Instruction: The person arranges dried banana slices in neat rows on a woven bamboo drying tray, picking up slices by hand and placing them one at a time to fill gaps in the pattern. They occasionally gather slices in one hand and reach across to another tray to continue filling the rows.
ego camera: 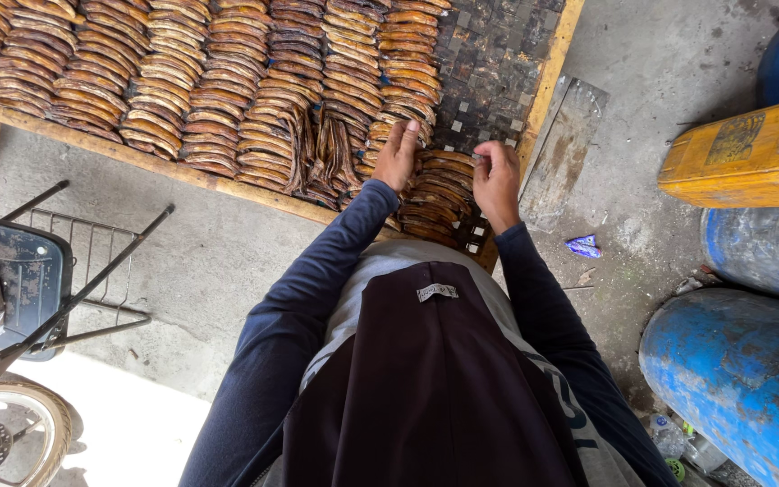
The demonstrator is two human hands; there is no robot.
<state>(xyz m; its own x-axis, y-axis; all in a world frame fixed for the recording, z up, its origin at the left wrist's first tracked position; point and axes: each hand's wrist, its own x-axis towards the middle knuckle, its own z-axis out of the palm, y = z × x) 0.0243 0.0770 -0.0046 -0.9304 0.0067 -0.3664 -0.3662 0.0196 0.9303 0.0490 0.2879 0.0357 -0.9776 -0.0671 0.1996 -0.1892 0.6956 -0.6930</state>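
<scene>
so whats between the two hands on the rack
In the head view, a short stack of brown dried slices lies between the left hand and the right hand, on the woven rack.

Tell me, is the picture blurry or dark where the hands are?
Head view: soft, even daylight, no glare; the left hand and right hand look sharp over the brown dried strips; the blue barrels bend at the wide-angle edge; bottom-left floor is washed out.
</scene>
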